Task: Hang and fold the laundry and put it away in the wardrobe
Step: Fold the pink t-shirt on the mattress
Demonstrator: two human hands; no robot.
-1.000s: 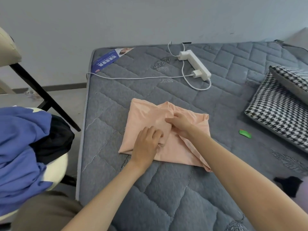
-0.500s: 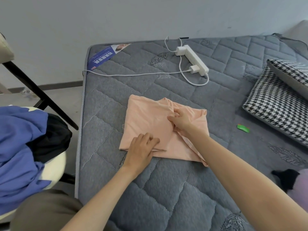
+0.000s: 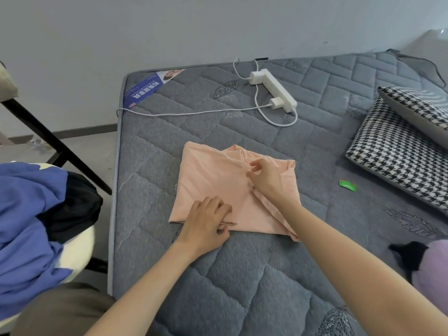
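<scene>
A peach garment (image 3: 213,180) lies partly folded on the grey quilted mattress (image 3: 242,275). My left hand (image 3: 206,221) sits at the garment's near edge, fingers curled and pinching the cloth there. My right hand (image 3: 266,178) lies on the garment's right half near the collar, thumb and fingers pinching a fold of the fabric. A pile of blue and black laundry (image 3: 36,219) rests on a cream chair at the left.
A white power strip (image 3: 274,89) with a charger and cables lies at the far side of the mattress. Houndstooth pillows (image 3: 400,146) are at the right, a small green object (image 3: 348,185) beside them. A purple and black item (image 3: 426,263) sits at the right edge.
My left hand slid toward me from the garment's middle to its near edge. My right hand stayed near the collar and shifted slightly, its fingers now pinching.
</scene>
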